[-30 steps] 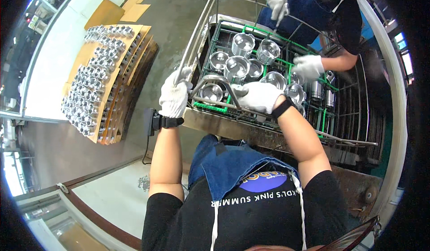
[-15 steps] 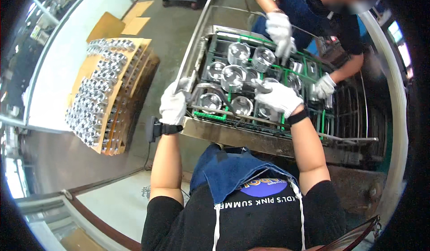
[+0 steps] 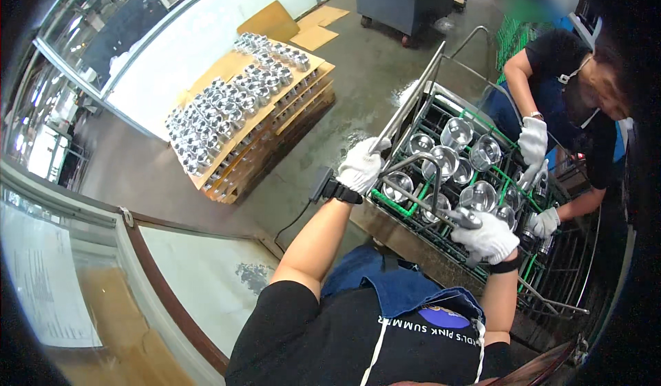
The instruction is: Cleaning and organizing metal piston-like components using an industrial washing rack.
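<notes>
My left hand, in a white glove, is closed around the end of a metal rail on the left side of a wire rack. My right hand, gloved too, grips the thick grey end of a bent metal rod over the rack's near side. Shiny hollow metal cylinders stand among the dark and green bars of the rack. Across from me, a co-worker's gloved hand is over the rack, and the other touches metal parts at its right end.
A pallet stack at the left carries many similar metal parts on brown sheets. Flat cardboard lies behind it. A dark wheeled bin stands at the back. White panels border the near left.
My view has swung left, so the rack appears farther right. My right hand has drawn back toward the rack's near edge with the rod. The left hand stays on the rail.
</notes>
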`<state>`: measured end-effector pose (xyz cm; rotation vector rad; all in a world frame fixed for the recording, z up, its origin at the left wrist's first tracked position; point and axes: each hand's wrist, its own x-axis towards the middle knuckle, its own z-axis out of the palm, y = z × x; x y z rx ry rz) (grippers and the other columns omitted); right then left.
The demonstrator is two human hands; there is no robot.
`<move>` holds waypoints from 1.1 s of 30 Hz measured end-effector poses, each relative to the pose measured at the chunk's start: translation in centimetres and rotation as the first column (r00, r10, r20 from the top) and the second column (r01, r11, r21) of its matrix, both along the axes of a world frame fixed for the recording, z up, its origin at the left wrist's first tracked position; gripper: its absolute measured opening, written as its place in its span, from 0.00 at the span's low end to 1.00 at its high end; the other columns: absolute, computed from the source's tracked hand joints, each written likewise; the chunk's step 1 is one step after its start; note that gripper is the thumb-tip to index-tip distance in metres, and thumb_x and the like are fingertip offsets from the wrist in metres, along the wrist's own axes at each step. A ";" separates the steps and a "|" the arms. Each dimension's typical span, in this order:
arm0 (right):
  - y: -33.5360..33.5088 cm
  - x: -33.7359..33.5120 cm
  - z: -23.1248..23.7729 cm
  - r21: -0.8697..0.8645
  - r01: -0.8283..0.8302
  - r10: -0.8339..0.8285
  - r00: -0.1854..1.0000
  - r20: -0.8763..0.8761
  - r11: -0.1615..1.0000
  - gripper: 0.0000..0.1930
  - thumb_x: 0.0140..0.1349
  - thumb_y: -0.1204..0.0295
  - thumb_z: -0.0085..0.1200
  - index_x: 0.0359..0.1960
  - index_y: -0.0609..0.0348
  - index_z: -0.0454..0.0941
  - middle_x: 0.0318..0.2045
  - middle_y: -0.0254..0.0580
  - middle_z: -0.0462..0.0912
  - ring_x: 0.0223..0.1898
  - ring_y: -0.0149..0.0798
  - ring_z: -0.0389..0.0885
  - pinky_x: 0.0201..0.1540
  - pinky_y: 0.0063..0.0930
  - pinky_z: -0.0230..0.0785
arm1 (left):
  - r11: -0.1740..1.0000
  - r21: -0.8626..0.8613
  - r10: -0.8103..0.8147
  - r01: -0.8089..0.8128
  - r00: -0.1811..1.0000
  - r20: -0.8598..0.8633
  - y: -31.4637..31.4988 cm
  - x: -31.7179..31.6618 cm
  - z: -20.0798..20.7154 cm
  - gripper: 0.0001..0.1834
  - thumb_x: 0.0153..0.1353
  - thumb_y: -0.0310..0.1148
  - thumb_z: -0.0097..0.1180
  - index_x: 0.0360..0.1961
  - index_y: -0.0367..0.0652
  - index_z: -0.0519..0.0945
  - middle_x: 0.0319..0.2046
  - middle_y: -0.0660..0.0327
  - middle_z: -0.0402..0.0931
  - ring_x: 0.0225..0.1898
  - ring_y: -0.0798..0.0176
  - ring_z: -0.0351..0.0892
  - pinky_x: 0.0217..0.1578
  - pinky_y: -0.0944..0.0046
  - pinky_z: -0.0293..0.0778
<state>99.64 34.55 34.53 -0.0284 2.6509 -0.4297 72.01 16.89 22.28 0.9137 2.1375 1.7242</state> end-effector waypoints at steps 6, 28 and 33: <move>-0.3 12.2 0.4 -0.156 0.921 -0.906 0.382 0.183 0.356 0.14 0.54 0.58 0.60 0.34 0.55 0.78 0.22 0.38 0.81 0.20 0.34 0.80 0.24 0.29 0.75 | 0.994 -0.091 -0.042 0.060 0.981 0.188 1.4 1.6 2.8 0.22 0.60 0.20 0.42 0.55 0.35 0.79 0.44 0.58 0.83 0.37 0.68 0.81 0.37 0.73 0.75; -16.6 37.6 8.6 -0.812 0.565 0.036 -0.818 -0.575 -0.146 0.24 0.62 0.72 0.61 0.61 0.63 0.74 0.38 0.34 0.82 0.36 0.25 0.78 0.39 0.20 0.70 | 0.977 0.058 -0.211 0.203 0.955 0.207 -1.6 -6.4 -4.5 0.18 0.66 0.30 0.52 0.55 0.35 0.77 0.46 0.51 0.79 0.47 0.58 0.80 0.47 0.62 0.78; -18.8 41.0 8.6 -0.771 0.621 0.341 -0.701 -0.626 -0.139 0.26 0.61 0.70 0.61 0.62 0.61 0.75 0.49 0.34 0.82 0.36 0.26 0.78 0.44 0.23 0.73 | 0.975 -0.138 -0.162 0.173 0.983 0.092 1.7 0.6 0.4 0.21 0.67 0.34 0.50 0.58 0.36 0.75 0.50 0.51 0.78 0.49 0.58 0.79 0.49 0.57 0.77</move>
